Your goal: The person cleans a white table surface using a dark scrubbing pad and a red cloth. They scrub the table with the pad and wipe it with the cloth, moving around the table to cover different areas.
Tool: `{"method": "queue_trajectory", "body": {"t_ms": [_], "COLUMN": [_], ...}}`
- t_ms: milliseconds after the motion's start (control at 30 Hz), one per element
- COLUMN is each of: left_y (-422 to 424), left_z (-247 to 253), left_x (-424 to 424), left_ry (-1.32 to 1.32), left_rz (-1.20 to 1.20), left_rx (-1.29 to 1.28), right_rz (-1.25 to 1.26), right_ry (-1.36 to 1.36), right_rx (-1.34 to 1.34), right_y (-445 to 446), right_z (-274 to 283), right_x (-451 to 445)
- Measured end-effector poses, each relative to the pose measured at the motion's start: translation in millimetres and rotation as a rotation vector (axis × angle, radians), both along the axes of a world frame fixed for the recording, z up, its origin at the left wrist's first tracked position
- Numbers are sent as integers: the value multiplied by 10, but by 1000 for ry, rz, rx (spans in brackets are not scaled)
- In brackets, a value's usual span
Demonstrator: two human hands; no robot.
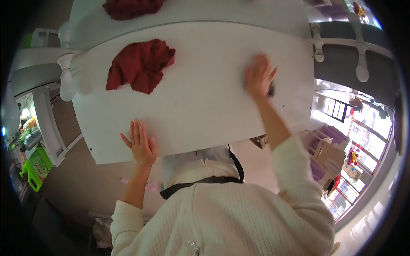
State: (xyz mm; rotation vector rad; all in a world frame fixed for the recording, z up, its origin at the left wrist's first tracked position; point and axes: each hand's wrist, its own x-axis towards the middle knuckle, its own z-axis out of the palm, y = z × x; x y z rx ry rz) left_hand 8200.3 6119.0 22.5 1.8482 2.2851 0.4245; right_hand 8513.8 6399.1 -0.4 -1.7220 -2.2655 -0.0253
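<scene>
A crumpled dark red cloth (139, 65) lies on a white panel-like surface (198, 96), left of its middle. My left hand (143, 145) rests palm down near the front left edge, fingers extended and holding nothing. Farther forward on the right side, my right hand (261, 75) is blurred, palm down with fingers spread. A small dark thing (271, 90) shows beside and under this palm; whether the hand grips it is unclear.
Behind the seam, another red patch (131, 8) shows, possibly a reflection. White rounded posts (66, 76) flank the surface at left and right. A green plastic jug (33, 172) is at far left; cardboard (330, 156) and windows are at right.
</scene>
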Motion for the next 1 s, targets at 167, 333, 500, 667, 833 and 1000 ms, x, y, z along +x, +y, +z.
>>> {"method": "queue_trajectory", "body": {"t_ms": [167, 333, 500, 667, 833, 1000], "left_y": [-21, 40, -28, -17, 42, -29], "left_z": [4, -31, -26, 0, -23, -40], "left_x": [-47, -16, -15, -18, 16, -6], "left_ry": [32, 26, 75, 88, 72, 114], "left_rz": [-21, -25, -17, -31, -45, -13], "left_rx": [4, 9, 13, -4, 22, 15], "right_rz": [392, 22, 211, 533, 124, 451], "right_ry": [-38, -73, -201, -77, -30, -182], "right_rx": [-304, -128, -269, -333, -190, -505], "right_y": [-992, 301, -442, -890, 350, -808], "right_z": [249, 176, 130, 261, 293, 172], "right_x": [-335, 216, -139, -196, 100, -303]}}
